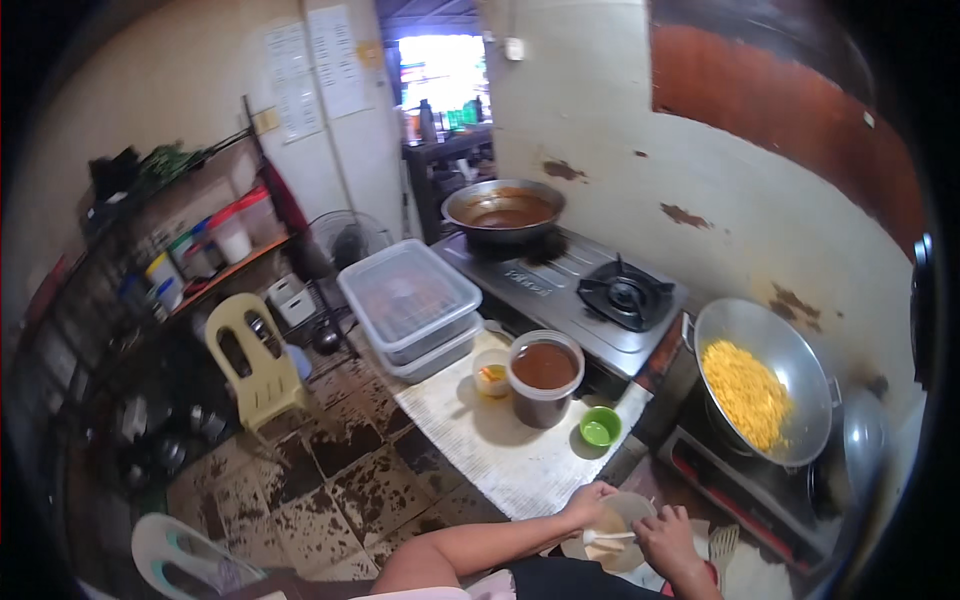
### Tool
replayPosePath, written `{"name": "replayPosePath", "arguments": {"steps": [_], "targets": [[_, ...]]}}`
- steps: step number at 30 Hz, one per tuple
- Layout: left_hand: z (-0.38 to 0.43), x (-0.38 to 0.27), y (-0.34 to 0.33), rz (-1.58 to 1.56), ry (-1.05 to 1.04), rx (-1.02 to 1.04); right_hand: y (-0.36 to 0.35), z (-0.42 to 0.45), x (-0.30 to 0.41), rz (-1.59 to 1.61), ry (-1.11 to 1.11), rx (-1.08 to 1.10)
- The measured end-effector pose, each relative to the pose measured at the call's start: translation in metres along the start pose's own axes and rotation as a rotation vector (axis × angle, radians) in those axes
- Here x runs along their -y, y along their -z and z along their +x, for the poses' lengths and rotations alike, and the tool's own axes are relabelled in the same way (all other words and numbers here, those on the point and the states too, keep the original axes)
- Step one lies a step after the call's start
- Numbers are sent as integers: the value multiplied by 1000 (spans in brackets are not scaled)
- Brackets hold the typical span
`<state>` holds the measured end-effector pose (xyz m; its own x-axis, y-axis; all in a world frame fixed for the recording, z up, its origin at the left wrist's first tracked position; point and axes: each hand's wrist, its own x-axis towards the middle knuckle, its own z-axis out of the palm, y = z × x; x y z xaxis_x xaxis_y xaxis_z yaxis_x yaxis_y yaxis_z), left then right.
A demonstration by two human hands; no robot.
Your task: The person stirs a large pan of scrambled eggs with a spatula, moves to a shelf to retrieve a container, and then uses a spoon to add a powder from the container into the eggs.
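Observation:
At the lower right, my left hand (587, 505) grips the rim of a pale translucent bowl (634, 511). My right hand (667, 541) holds the handle of a white spoon (611, 536), whose far end lies inside the bowl. Some light-brown substance (606, 559) covers part of the bowl's bottom; its kind is unclear. Just beyond my hands, on the table (517, 480), stand a small green cup (600, 427), a tall plastic tub of brown liquid (546, 367) and a small clear cup (491, 381) with orange-yellow contents.
Two stacked lidded containers (409, 296) stand on the table's far left. Behind is a gas stove (555, 277) bearing a pan of brown sauce (504, 210). To the right sits a wok (802, 375) of yellow crumbly food (742, 390). A slotted turner (723, 546) lies beside my right hand.

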<state>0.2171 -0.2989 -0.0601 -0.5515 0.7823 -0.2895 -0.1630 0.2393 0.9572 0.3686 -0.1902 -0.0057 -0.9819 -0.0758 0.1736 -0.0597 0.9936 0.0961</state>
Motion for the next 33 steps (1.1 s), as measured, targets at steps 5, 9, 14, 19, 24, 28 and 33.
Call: {"name": "replayPosePath", "arguments": {"steps": [5, 9, 14, 19, 24, 28, 33], "targets": [[-14, 24, -1, -68, 12, -110, -32, 14, -2, -108, 172, 236], [-16, 36, -6, -67, -112, -67, -32, 10, -4, -142, 269, 313], [-22, 57, -7, 110, -332, -327, -24, 16, -8, -13, 259, 88], [-15, 19, -9, 244, -332, -301, 7, 15, -9, -81, 18, 95], [-3, -30, -27, 216, -520, -214, 6, 2, -13, -134, -139, 78], [6, -58, -30, 223, -723, -205, 9, -3, -5, -138, -101, 22], [22, -79, -30, 200, -761, -223, 21, -4, -12, -78, -102, -69]]}}
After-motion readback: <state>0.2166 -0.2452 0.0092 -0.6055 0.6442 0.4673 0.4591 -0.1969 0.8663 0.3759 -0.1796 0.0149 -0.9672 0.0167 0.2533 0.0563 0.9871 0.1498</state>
